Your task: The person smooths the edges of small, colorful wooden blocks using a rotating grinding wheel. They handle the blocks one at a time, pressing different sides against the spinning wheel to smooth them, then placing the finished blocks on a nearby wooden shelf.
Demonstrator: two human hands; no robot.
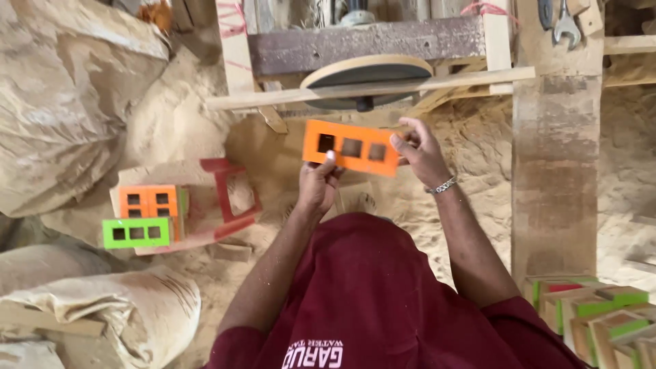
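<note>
Both of my hands hold an orange wooden piece (342, 158) with three square holes, flat and a little tilted, above the sawdust floor. My left hand (318, 184) grips its near lower edge with the thumb on top. Fingers of my right hand (418, 149) pinch its right end; a metal bracelet sits on that wrist. Just beyond the piece is a round sanding disc (367, 70) behind a wooden slat (369, 90).
A stack of orange and green holed pieces (145, 213) rests on a red stool (229, 198) at my left. More painted pieces (594, 316) lie at lower right. Sacks (68, 89) stand left, a wooden post (555, 157) right, wrenches (564, 24) hang above.
</note>
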